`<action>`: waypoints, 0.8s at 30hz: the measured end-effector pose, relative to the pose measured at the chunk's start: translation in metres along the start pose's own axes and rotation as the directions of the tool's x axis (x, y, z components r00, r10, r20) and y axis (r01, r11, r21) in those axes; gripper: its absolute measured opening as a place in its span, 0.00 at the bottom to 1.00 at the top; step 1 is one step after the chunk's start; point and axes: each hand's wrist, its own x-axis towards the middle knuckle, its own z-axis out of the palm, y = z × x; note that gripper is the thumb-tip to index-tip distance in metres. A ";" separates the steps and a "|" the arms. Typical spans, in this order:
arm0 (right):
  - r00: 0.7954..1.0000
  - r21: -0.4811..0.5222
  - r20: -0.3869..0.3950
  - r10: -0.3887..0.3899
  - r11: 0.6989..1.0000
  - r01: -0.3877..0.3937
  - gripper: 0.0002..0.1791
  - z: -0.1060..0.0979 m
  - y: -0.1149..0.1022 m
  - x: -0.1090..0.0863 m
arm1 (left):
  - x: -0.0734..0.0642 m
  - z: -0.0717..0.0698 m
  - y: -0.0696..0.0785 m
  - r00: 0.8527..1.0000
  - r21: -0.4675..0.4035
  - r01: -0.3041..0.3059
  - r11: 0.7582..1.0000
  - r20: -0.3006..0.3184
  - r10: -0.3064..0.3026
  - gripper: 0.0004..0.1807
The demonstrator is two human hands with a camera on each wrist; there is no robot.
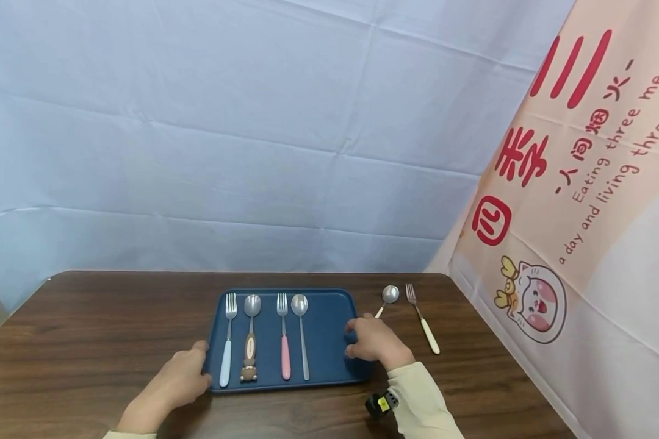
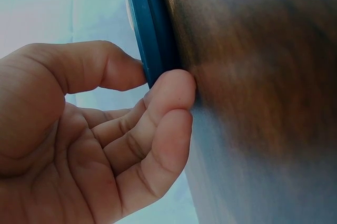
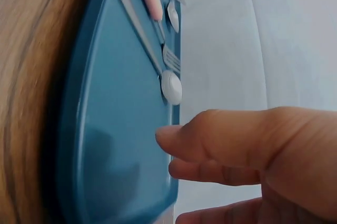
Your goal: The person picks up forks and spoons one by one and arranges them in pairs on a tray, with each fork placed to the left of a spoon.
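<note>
A dark blue tray (image 1: 329, 335) lies on the table in the head view. My left hand (image 1: 178, 375) pinches its left rim, the thumb on the upper edge and fingertips underneath in the left wrist view. Over the tray's right side is my right hand (image 1: 376, 338), fingers loosely bent and holding nothing; whether any fingertip touches the rim is unclear. Side by side on the tray lie a fork with a light blue handle (image 1: 226, 363), a spoon with a brown bear handle (image 1: 249, 347), a fork with a pink handle (image 1: 285, 356) and a plain metal spoon (image 1: 304, 344).
On the brown wooden table (image 1: 115, 317), right of the tray, lie another spoon (image 1: 390, 294), its handle partly behind my right hand, and a fork with a cream handle (image 1: 429, 335). A pale cloth (image 1: 225, 152) hangs behind; a printed cloth (image 1: 609, 244) hangs at the right.
</note>
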 end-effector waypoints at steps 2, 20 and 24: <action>1.000 -0.007 0.003 0.005 1.000 -0.005 0.21 0.000 0.003 -0.001 | 0.000 0.000 0.000 1.000 -0.003 -0.001 1.000 0.000 0.001 0.31; 0.991 -0.067 -0.047 0.122 0.990 -0.125 0.23 -0.012 0.043 -0.008 | 0.000 0.000 -0.002 1.000 -0.026 -0.011 1.000 -0.010 0.011 0.32; 0.989 -0.072 -0.060 0.134 0.988 -0.138 0.24 -0.015 0.054 -0.011 | 0.001 0.000 -0.003 1.000 -0.037 -0.018 0.999 -0.019 0.017 0.30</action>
